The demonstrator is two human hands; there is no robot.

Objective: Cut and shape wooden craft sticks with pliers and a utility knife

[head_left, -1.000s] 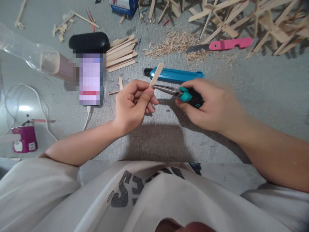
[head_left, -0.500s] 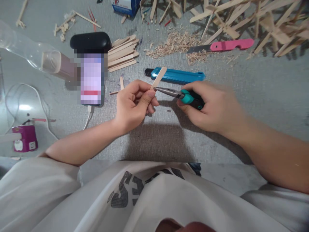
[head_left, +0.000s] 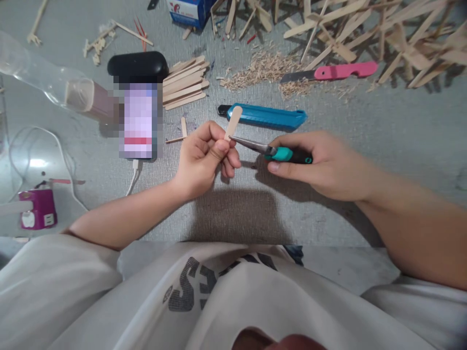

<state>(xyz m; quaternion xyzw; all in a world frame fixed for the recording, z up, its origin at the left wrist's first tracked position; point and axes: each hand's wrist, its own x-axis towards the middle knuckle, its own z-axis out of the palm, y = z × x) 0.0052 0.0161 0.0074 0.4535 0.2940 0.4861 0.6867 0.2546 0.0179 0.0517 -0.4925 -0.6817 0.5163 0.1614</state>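
Note:
Between the thumb and fingers of my left hand point(head_left: 204, 158) is a popsicle stick point(head_left: 234, 121), its rounded end pointing up and away from me. My right hand point(head_left: 324, 163) is wrapped round the teal and black handles of needle-nose pliers point(head_left: 251, 145). The tips of the pliers touch the stick just above my left thumb; whether the jaws grip it I cannot tell. Just beyond the stick lies a blue utility knife point(head_left: 268, 116). Two small stick pieces point(head_left: 184, 127) rest on the table left of my left hand.
Behind lie a stack of popsicle sticks point(head_left: 186, 85), wood shavings point(head_left: 260, 68), a pink-handled knife point(head_left: 345, 71) and a heap of joined sticks point(head_left: 412, 43). At left are a phone point(head_left: 137, 116) on a cable, a black case point(head_left: 137, 64), a plastic bottle point(head_left: 54, 80) and a purple box point(head_left: 37, 209).
The stick has tipped to a steeper angle and shifted slightly left, with the plier tips following it. My right hand has turned a little, and the handles sit closer together.

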